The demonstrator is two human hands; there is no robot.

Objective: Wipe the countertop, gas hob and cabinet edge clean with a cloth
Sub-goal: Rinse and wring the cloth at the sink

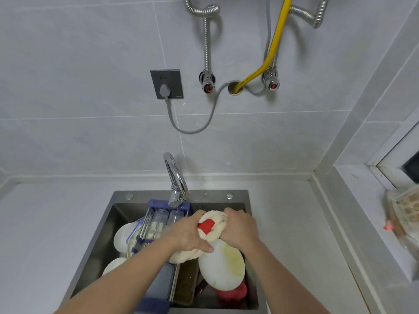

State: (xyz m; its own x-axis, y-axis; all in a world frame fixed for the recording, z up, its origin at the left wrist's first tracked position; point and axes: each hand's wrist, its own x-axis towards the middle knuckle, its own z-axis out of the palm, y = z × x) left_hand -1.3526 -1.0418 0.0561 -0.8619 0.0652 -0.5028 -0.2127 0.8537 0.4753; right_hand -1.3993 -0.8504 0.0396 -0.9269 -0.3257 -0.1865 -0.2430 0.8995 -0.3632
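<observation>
the pale counter [45, 223] spreads out on my left, and the dark steel sink [106, 225] is set into it in front of me. in the sink's left half lie white bowls [121, 237] and a blue-framed rack [156, 214] holding clear glasses. the chrome tap [175, 177] arches over the far rim, its spout pointing down toward the near side.

my left hand [188, 234] is clenched around the cream cloth [214, 225], fingers curled over its near-left end, thumb lying along the lower twist. the cloth is bunched and twisted into a thick roll held above the middle of the sink; its long axis runs from near-left, where a tail sags below my left hand, up to far-right, where the wad bulges between my two hands. a red tag [205, 225] on it shows between my hands. my right hand [241, 227] is also clenched on the cloth, gripping its far-right end, knuckles up.

just under my hands a white oval plate [223, 266] with faint green marks leans in the right part of the sink, with something red [235, 293] beneath it at the near side. to the right the counter continues to a tiled ledge, where a clear bag [401, 214] of something sits by the window frame.
</observation>
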